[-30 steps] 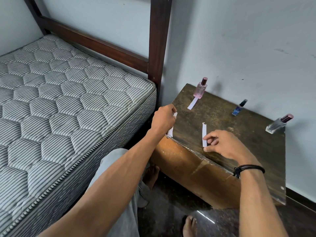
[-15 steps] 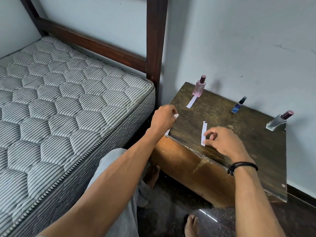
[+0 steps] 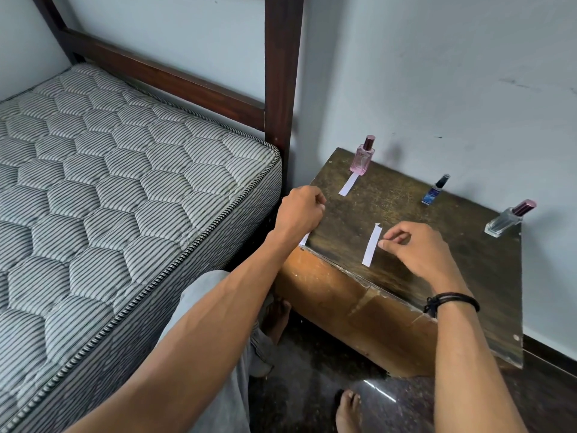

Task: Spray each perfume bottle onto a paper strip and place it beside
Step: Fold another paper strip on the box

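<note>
Lying flat near wooden table [image 3: 390, 195] front edge: paper strip [image 3: 371, 245] | right hand [image 3: 418, 248] loosely curled, thumb tip at its edge, no pinch | left hand [image 3: 301, 210] grips spare strip [image 3: 304, 239] | flimsy, light; pinch one end.

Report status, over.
Left hand grips spare strip. Right hand relaxed, beside middle strip. Pink bottle has placed strip; blue bottle, clear bottle none. Nothing in the way.

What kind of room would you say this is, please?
Most likely a bedroom: a quilted striped mattress on a dark wooden bed frame, with a worn wooden bedside cabinet against the wall.
</note>
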